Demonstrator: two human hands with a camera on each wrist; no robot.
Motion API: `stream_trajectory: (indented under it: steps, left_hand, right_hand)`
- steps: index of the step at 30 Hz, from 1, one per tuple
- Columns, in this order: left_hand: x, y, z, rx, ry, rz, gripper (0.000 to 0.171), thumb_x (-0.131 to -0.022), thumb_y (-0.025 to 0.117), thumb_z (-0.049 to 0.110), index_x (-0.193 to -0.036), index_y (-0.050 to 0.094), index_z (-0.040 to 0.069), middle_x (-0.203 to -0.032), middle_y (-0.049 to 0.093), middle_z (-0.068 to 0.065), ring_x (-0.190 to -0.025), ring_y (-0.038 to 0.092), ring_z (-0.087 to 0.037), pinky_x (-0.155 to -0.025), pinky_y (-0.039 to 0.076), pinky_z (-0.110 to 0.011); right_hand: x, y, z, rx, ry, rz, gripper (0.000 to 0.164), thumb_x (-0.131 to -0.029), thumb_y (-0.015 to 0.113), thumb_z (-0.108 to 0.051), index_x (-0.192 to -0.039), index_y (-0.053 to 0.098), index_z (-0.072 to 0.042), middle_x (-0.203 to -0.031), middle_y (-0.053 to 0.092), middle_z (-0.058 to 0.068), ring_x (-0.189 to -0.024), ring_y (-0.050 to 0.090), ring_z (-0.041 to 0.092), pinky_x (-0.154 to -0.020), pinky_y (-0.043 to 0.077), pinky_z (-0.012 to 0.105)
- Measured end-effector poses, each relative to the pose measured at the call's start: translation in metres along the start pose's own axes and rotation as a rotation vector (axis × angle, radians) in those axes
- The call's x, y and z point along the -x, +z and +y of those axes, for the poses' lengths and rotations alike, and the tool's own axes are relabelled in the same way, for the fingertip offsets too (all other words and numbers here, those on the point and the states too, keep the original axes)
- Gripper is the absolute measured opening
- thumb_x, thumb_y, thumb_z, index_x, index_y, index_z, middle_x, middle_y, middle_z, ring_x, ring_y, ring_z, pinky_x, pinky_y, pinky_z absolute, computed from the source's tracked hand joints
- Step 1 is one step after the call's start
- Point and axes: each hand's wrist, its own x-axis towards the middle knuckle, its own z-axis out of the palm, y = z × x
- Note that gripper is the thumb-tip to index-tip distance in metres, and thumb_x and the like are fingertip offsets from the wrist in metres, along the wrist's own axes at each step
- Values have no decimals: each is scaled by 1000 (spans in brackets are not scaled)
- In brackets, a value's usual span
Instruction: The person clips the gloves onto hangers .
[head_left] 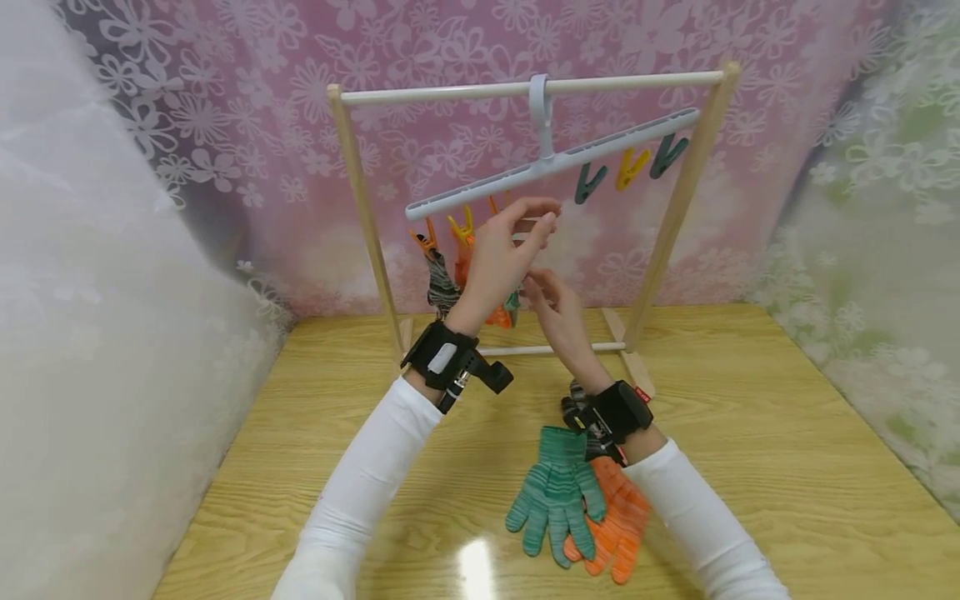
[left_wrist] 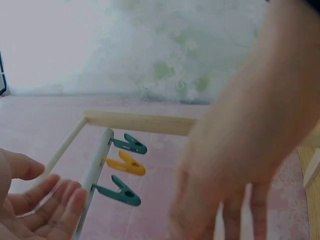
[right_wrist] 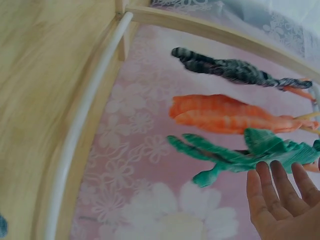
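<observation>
Partly hidden: the hung green glove (right_wrist: 235, 156), centre right of the right-wrist view, its cuff end cut off at the frame edge; in the head view my left hand (head_left: 504, 250) covers most of it and part of the hung orange glove (right_wrist: 225, 114). Left hand, centre of the head view: fingers loosely bent, thumb apart, nothing between them. Right hand (head_left: 561, 323), just below it: fingers extended side by side in the right-wrist view, overlapping the green glove; I cannot tell whether they touch. In the left-wrist view my right hand is a blur at right. Hung black-and-grey glove (right_wrist: 232, 69): upper right of the right-wrist view. White hanger (head_left: 480, 188): tilted, left end low, on a wooden-posted rack (head_left: 678, 204). Two teal clothespins (head_left: 588, 187) with a yellow clothespin (head_left: 632, 171) between: upper right, holding nothing. On the table (head_left: 375, 517), lower centre right: loose green glove (head_left: 558, 487) overlapping loose orange glove (head_left: 622, 521); beyond them, a black-and-grey piece, mostly behind my right wrist strap (head_left: 622, 410), hard to make out.
</observation>
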Motion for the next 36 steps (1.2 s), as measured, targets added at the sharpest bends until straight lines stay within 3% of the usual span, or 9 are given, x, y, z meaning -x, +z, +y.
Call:
stream_trajectory:
  steps: [7, 10, 15, 22, 28, 36]
  left_hand:
    - [-26, 24, 5, -116, -170, -69, 41, -105, 58, 24, -142, 55, 6, -141, 59, -7, -123, 60, -16, -99, 49, -19]
    - [-36, 34, 3, -190, -250, -85, 45, -106, 57, 26, -146, 51, 7, -144, 56, -7, -127, 58, -17, -101, 48, -22]
    - [-56, 50, -2, -308, -324, -90, 54, -106, 54, 29, -153, 41, 5, -148, 52, -12, -133, 53, -21, -107, 45, -32]
    - [-75, 68, -14, -299, -362, -30, 51, -107, 52, 24, -153, 41, 5, -148, 52, -12, -133, 52, -23, -107, 45, -33]
    - [-85, 73, -30, -232, -360, 77, 47, -106, 56, 23, -149, 46, 8, -142, 58, -9, -128, 57, -21, -105, 47, -33]
    - [-91, 76, -42, -161, -359, 146, 43, -103, 62, 24, -141, 52, 7, -133, 65, -9, -121, 62, -21, -102, 49, -32]
  right_hand:
    - [7, -17, 16, 10, 21, 22, 36, -109, 50, -27, -138, 61, -8, -133, 64, 15, -113, 65, 35, -94, 55, 52]
    - [8, -26, 24, 14, 39, 39, 36, -109, 50, -26, -138, 61, -8, -134, 64, 15, -115, 65, 37, -95, 53, 56]
    - [10, -39, 30, 36, 66, 65, 34, -109, 49, -17, -138, 61, -3, -134, 63, 20, -116, 63, 42, -95, 51, 58]
    - [23, -55, 5, 61, 94, 84, 33, -108, 47, -8, -136, 58, 6, -133, 61, 27, -115, 63, 45, -94, 53, 55]
    - [34, -66, -8, 57, 90, 92, 32, -108, 47, -6, -136, 58, 7, -132, 62, 27, -114, 63, 44, -89, 55, 34]
    - [39, -81, -4, 42, 80, 117, 32, -108, 48, -9, -134, 60, 6, -130, 63, 27, -112, 63, 45, -81, 50, 15]
